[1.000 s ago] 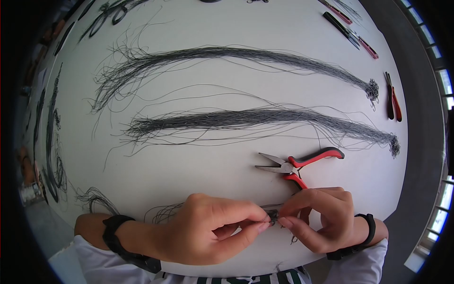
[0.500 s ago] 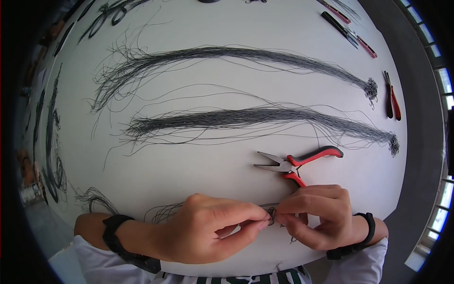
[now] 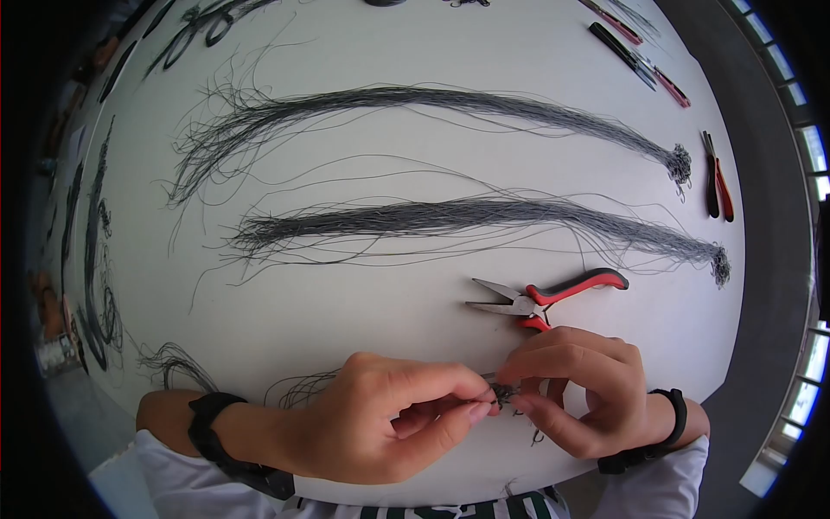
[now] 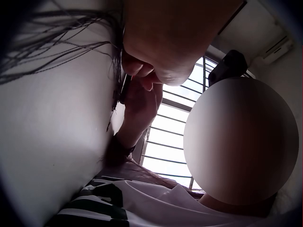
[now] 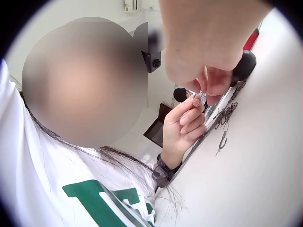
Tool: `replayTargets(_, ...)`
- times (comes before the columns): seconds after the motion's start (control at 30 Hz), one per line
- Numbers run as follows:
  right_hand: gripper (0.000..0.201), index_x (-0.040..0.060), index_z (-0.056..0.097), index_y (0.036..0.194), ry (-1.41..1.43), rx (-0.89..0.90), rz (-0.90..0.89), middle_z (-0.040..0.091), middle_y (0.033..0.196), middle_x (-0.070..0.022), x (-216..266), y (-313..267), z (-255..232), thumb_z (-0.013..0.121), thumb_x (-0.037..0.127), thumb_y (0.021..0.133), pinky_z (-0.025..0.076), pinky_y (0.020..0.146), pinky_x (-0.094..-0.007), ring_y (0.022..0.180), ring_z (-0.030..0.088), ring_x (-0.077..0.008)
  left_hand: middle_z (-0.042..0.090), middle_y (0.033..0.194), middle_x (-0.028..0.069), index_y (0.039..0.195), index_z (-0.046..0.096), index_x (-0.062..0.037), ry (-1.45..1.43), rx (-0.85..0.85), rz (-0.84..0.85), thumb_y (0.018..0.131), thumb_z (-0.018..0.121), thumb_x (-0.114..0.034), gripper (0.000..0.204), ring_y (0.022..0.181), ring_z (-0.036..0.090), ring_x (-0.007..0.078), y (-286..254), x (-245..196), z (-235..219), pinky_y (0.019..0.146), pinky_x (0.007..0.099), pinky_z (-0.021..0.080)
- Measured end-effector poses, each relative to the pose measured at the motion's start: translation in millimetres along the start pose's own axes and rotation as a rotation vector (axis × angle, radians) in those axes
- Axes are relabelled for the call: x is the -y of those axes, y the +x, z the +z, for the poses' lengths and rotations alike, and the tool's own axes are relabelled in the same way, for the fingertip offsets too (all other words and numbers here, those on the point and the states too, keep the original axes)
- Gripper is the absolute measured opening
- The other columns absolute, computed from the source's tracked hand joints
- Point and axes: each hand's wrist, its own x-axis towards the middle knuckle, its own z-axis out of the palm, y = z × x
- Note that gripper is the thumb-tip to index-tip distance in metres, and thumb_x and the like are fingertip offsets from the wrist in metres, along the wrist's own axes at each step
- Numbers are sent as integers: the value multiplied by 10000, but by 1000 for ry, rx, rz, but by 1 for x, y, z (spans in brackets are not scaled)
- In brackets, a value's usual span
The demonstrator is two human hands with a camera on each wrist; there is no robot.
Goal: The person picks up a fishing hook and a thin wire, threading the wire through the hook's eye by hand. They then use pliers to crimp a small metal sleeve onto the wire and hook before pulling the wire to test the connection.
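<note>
In the head view, a small dark knot of curled wire ends [image 3: 503,395] sits between the fingertips of both hands. The left hand [image 3: 380,419] pinches it with thumb and index finger, and its loose strands [image 3: 303,387] trail out behind that hand. From the other side, the right hand [image 3: 588,394] holds the knot at its fingertips, index finger arched above and thumb below. Hook-shaped wire ends [image 5: 222,139] lie on the table under the hands in the right wrist view. Flat-nosed pliers [image 3: 519,304] with red and black handles lie spread just beyond the right hand, which covers one handle.
Two long wire bundles [image 3: 415,212] stretch across the white table [image 3: 346,307], each with a tangled right end. Small pliers [image 3: 718,177] and other tools [image 3: 622,54] lie at the right. Scissors [image 3: 194,35] and more wire [image 3: 99,251] are at the left.
The right index finger has lifted and parted from the thumb, so more of the curled wire knot shows. The left hand has stayed nearly in place; the pliers lie as before.
</note>
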Motion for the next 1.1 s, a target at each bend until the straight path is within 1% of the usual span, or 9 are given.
replayTargets(0.07, 210, 14, 602, 904, -46, -31, -51, 598, 809, -48, -4, -2, 2, 611, -61, 708, 412, 379, -202, 554, 556, -105, 649, 703, 67, 859, 614, 55, -7, 5, -7, 834, 561, 7, 76, 536, 590, 69, 0, 0, 0, 462, 191, 460)
replayTargets(0.23, 207, 24, 596, 878, -69, -24, -71, 586, 792, -51, -5, -4, 4, 622, -57, 690, 420, 403, -236, 558, 554, -135, 640, 685, 59, 856, 613, 57, 3, 16, -16, 834, 560, 8, 76, 543, 590, 66, 0, -1, 0, 466, 190, 460)
replayTargets(0.5, 213, 32, 596, 863, -151, -22, -124, 567, 780, -58, -4, -1, 6, 640, -45, 669, 458, 469, -272, 584, 567, -187, 618, 626, 12, 806, 637, -15, 113, -9, 61, 795, 622, -32, 25, 436, 475, 32, 1, -1, 1, 394, 186, 372)
replayTargets(0.57, 200, 16, 615, 839, -161, -6, -182, 597, 800, -84, -7, 0, 5, 643, -58, 656, 435, 408, -188, 524, 554, -99, 618, 625, 9, 800, 635, -20, 132, -23, 76, 789, 626, -29, 17, 428, 474, 33, 1, 0, 2, 386, 190, 368)
replayTargets(0.63, 202, 18, 620, 845, -151, 1, -164, 593, 803, -82, -6, 0, 4, 640, -58, 659, 436, 405, -190, 528, 554, -100, 619, 625, 7, 794, 633, -25, 151, -38, 91, 783, 630, -26, 12, 420, 473, 34, 1, 1, 3, 378, 194, 364)
replayTargets(0.77, 218, 18, 635, 868, -98, 1, -98, 587, 816, -86, -3, 1, 4, 635, -59, 665, 442, 405, -196, 553, 564, -102, 619, 618, 13, 779, 624, -35, 268, -99, 219, 750, 646, -13, 43, 406, 487, 63, 1, 5, 5, 371, 208, 369)
replayTargets(0.9, 228, 16, 639, 879, -102, 3, -111, 591, 814, -95, -3, 2, 3, 635, -61, 664, 445, 407, -193, 570, 572, -106, 602, 594, 29, 760, 610, -30, 344, -159, 347, 715, 659, 8, 77, 404, 509, 114, 2, 9, 7, 378, 229, 395)
replayTargets(1.03, 215, 4, 632, 887, -92, 7, -136, 600, 815, -109, -6, 1, 3, 635, -54, 679, 450, 409, -196, 573, 579, -115, 582, 572, 42, 766, 610, -18, 421, -177, 414, 693, 668, 21, 102, 408, 517, 143, 3, 9, 7, 387, 242, 411)
replayTargets(1.1, 207, 0, 629, 887, -84, 3, -132, 602, 815, -112, -6, 1, 4, 636, -51, 686, 451, 408, -198, 573, 579, -119, 556, 549, 44, 781, 612, -7, 541, -184, 481, 671, 675, 31, 133, 410, 516, 151, 2, 11, 8, 386, 246, 412)
